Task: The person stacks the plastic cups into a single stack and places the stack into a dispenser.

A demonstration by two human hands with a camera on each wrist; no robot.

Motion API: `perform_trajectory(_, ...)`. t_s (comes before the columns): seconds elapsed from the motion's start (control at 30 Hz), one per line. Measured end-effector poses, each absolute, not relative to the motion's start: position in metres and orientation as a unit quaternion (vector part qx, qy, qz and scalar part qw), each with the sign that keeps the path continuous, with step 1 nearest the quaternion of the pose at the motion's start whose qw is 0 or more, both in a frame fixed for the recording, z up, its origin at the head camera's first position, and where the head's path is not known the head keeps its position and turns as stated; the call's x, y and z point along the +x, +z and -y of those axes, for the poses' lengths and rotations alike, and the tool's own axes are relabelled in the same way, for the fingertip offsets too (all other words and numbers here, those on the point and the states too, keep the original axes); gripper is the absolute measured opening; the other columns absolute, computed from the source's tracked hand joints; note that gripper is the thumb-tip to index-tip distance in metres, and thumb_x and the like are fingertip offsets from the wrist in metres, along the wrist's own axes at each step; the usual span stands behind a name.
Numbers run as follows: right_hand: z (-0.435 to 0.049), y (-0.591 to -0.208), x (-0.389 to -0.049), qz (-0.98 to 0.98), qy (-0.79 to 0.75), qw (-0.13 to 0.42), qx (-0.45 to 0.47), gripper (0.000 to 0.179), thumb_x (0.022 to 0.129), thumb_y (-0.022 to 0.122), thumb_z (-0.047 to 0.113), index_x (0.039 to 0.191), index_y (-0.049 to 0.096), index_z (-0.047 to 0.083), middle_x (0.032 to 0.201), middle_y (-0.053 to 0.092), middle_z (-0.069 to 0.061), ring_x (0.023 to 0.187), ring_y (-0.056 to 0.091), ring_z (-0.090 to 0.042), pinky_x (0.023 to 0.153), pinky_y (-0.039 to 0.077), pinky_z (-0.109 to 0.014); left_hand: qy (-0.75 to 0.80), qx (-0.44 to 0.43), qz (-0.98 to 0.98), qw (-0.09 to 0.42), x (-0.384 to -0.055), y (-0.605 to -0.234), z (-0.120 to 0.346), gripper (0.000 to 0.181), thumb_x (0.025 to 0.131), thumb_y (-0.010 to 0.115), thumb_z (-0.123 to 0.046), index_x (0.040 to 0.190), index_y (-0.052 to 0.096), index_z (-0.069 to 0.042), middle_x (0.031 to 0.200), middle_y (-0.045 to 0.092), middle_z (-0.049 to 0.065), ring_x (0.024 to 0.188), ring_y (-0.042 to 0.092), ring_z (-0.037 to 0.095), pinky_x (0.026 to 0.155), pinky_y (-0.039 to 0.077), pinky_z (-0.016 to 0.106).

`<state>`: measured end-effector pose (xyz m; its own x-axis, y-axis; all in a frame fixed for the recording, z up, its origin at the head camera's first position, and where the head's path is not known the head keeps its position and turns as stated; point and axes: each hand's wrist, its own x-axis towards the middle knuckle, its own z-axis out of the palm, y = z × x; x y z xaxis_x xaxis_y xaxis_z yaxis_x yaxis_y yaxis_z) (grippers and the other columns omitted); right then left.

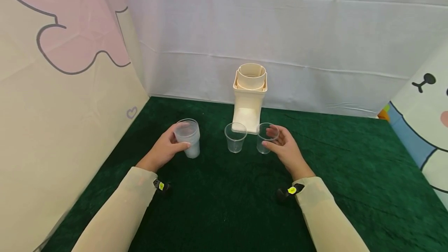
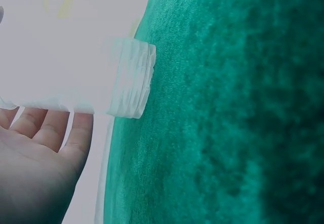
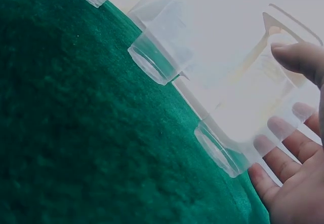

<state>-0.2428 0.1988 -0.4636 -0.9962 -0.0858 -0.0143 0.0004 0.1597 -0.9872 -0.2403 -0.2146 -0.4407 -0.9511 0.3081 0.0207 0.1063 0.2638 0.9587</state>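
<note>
In the head view my left hand (image 1: pixel 167 147) grips a stack of clear plastic cups (image 1: pixel 191 151), thumb in front and fingers behind. Their ridged bases show in the left wrist view, just off the green cloth. A single clear plastic cup (image 1: pixel 262 147) stands upright within my right hand (image 1: pixel 285 151). The thumb crosses its near side, while the fingertips (image 3: pixel 264 145) show pale through its wall. Left of it, another clear cup (image 1: pixel 235 145) stands upright on its own, a small gap between the two.
Behind the two single cups is a cream plastic holder (image 1: pixel 247 106) with a round top and a sloping chute. Green cloth (image 1: pixel 224 205) covers the table. White fabric (image 1: pixel 280 30) hangs along the back, and printed panels (image 1: pixel 70 108) flank both sides.
</note>
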Motion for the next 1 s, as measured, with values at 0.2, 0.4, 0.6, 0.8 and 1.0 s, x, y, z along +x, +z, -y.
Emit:
perform_trajectory(0.2, -0.198, -0.461, -0.242, -0.749, -0.661, 0.028, -0.036, 0.068, 0.097, 0.073, 0.013, 0.153, 0.037, 0.006, 0.151, 0.049, -0.014, 0.140, 0.046, -0.029, 0.118, 0.033, -0.052, 0.595, 0.134, -0.788, 0.085, -0.240, -0.441, 0.215, 0.065, 0.097, 0.072, -0.016, 0.154, 0.039, -0.016, 0.144, 0.048, 0.013, 0.129, 0.049, 0.034, 0.112, 0.037, 0.058)
perform_trajectory(0.4, -0.196, -0.456, -0.242, -0.747, -0.663, 0.020, -0.048, 0.065, 0.096, 0.073, 0.011, 0.152, 0.038, 0.008, 0.152, 0.048, -0.018, 0.138, 0.048, -0.028, 0.116, 0.036, -0.050, 0.593, 0.132, -0.790, 0.085, -0.241, -0.441, 0.215, 0.065, 0.098, 0.071, -0.017, 0.154, 0.038, -0.017, 0.144, 0.048, 0.013, 0.129, 0.049, 0.034, 0.113, 0.036, 0.059)
perform_trajectory(0.6, -0.195, -0.450, -0.241, -0.745, -0.665, 0.018, -0.055, 0.066, 0.096, 0.073, 0.010, 0.152, 0.037, 0.006, 0.153, 0.046, -0.020, 0.139, 0.048, -0.028, 0.116, 0.036, -0.050, 0.592, 0.132, -0.790, 0.085, -0.241, -0.443, 0.215, 0.065, 0.097, 0.072, -0.017, 0.153, 0.039, -0.017, 0.144, 0.048, 0.013, 0.129, 0.049, 0.035, 0.113, 0.036, 0.059)
perform_trajectory(0.8, -0.196, -0.443, -0.238, -0.748, -0.662, 0.019, -0.053, 0.065, 0.097, 0.073, 0.013, 0.152, 0.038, 0.008, 0.153, 0.047, -0.018, 0.140, 0.047, -0.027, 0.116, 0.037, -0.051, 0.594, 0.130, -0.789, 0.086, -0.242, -0.444, 0.215, 0.066, 0.097, 0.072, -0.019, 0.154, 0.039, -0.017, 0.144, 0.048, 0.012, 0.129, 0.049, 0.035, 0.113, 0.036, 0.060)
perform_trajectory(1.0, -0.193, -0.435, -0.234, -0.744, -0.665, 0.014, -0.068, 0.067, 0.097, 0.073, 0.014, 0.152, 0.037, 0.006, 0.153, 0.046, -0.018, 0.140, 0.047, -0.026, 0.115, 0.038, -0.049, 0.592, 0.129, -0.791, 0.082, -0.241, -0.444, 0.215, 0.066, 0.097, 0.072, -0.019, 0.154, 0.038, -0.017, 0.144, 0.048, 0.012, 0.128, 0.049, 0.035, 0.113, 0.036, 0.060)
